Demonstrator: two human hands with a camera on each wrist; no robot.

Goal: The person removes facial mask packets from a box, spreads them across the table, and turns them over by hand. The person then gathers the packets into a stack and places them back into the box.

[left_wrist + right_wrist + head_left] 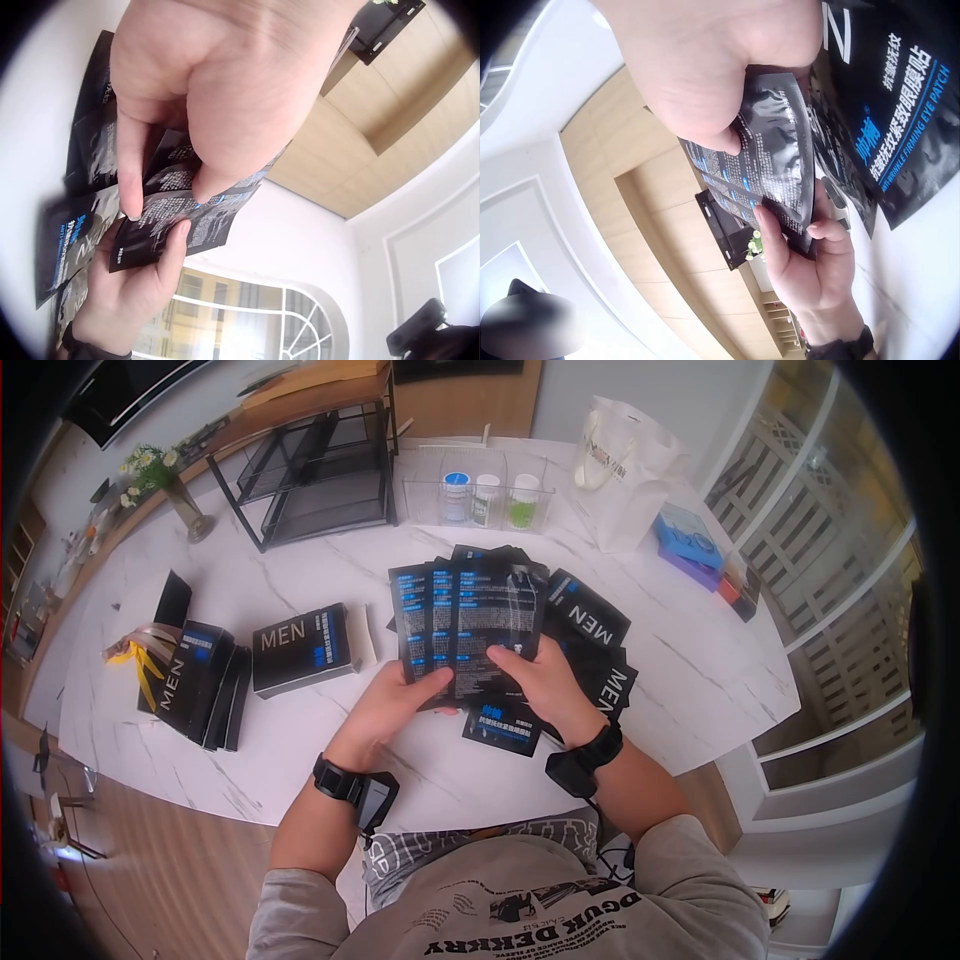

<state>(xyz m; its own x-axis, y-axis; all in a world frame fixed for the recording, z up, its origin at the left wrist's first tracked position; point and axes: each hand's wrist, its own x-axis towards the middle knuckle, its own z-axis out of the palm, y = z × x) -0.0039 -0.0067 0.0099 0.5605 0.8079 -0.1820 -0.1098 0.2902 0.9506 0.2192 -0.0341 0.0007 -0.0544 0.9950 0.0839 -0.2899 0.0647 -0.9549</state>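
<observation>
Both hands hold a fanned stack of black eye patch sachets (480, 615), backs with white and blue print facing up. My left hand (398, 700) pinches the stack's near left corner, its thumb on top. On the right side, my right hand (545, 682) grips it the same way, thumb pressed on the face. The right wrist view shows the sachets (769, 142) overlapping between both thumbs. Beneath and to the right, more sachets (590, 610) lie spread on the white marbled table (690, 700), some marked MEN. One loose sachet (500, 732) lies just below the hands.
Left of the hands lies a black MEN box (300, 652) with an end flap out. Further left stand several black boxes (195, 685) beside a yellow ribbon (145, 660). Behind are a black rack (330, 500), a clear organizer (425, 505) with bottles, a white bag (625, 480) and a blue box (688, 532).
</observation>
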